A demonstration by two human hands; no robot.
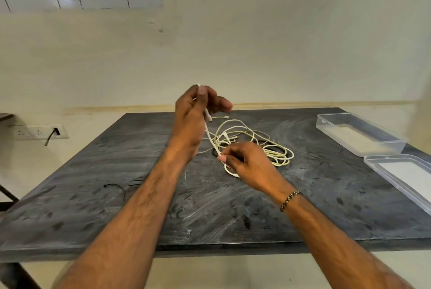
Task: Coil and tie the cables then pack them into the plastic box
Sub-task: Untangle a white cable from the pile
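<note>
While both hands work above the dark grey mottled table (116, 172), the scene reads thus:
Left hand: the left hand (193, 116) is raised above the table, thumb and fingers pinching the thin white cable (211, 138) near its upper end; 1 plug hangs just below the fingers
Right hand: the right hand (249, 164), lower and nearer the table, pinches the same white cable at thumb and forefinger; a braided wristband (290, 200) circles its wrist
Cables: the loose tangle of pale yellow-white cables (268, 146) lies on the table's middle
Box: the clear rectangular plastic box (359, 132) sits at the table's far right, its clear plastic lid (401, 174) beside it, nearer the front edge
Ties: thin black ties (116, 187) lie on the table's left part
</note>
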